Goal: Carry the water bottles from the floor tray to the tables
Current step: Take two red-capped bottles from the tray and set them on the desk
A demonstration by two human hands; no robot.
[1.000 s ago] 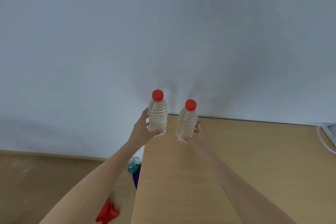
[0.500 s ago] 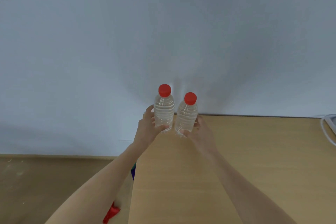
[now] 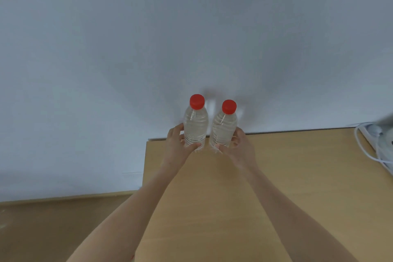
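Pale grey wall (image 3: pixel 106 49) backs a wooden table (image 3: pixel 297 176) at its far edge; left hand (image 3: pixel 176 149) wraps the base of the left water bottle (image 3: pixel 195 127); just beside it, right hand (image 3: pixel 240 149) grips the right water bottle (image 3: pixel 224 130); both upright, red-capped, near the table's far left corner; white cables (image 3: pixel 370 147) lie far right.

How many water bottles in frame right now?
2. The left bottle is upright in the left hand; the right bottle is upright in the right hand. Both are at the table's far edge by the wall. None elsewhere in view.
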